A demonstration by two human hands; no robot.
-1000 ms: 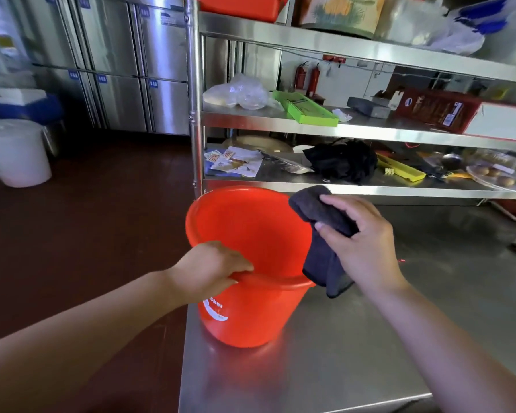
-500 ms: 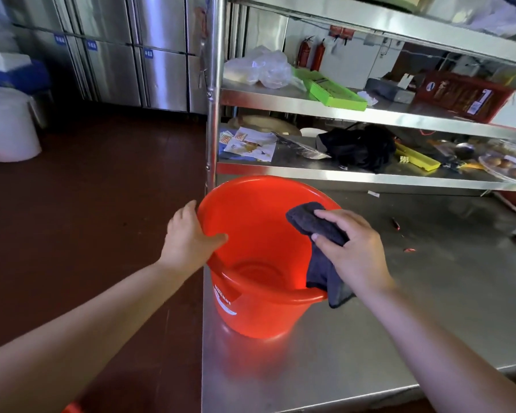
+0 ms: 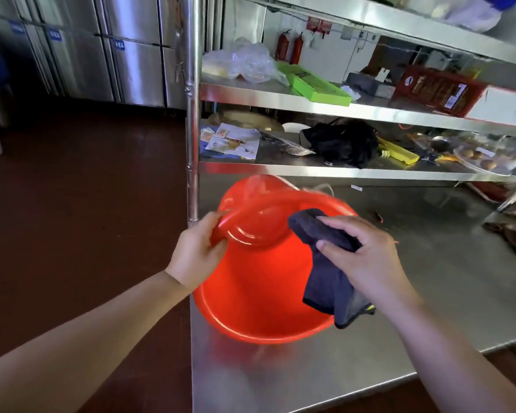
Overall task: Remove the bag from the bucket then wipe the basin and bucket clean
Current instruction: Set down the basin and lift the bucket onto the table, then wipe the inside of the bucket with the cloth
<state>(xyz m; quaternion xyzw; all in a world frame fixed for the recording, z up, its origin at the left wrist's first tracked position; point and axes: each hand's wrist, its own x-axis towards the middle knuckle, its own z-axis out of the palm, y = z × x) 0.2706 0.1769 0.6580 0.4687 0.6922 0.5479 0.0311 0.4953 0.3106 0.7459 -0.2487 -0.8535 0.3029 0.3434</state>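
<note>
Left hand (image 3: 195, 251) grips the tipped bucket (image 3: 262, 281); right hand (image 3: 367, 257) pinches a cloth (image 3: 328, 272) against it. Shelf post (image 3: 192, 114) stands just behind, black bag (image 3: 341, 143) on the shelf.

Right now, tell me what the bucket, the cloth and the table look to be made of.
Bucket: likely glossy red-orange plastic, with bright highlights on its wall.
Cloth: dark, matte, seemingly soft fabric, draping limply from the right hand.
Table: apparently brushed stainless steel, grey with dull reflections.
</note>
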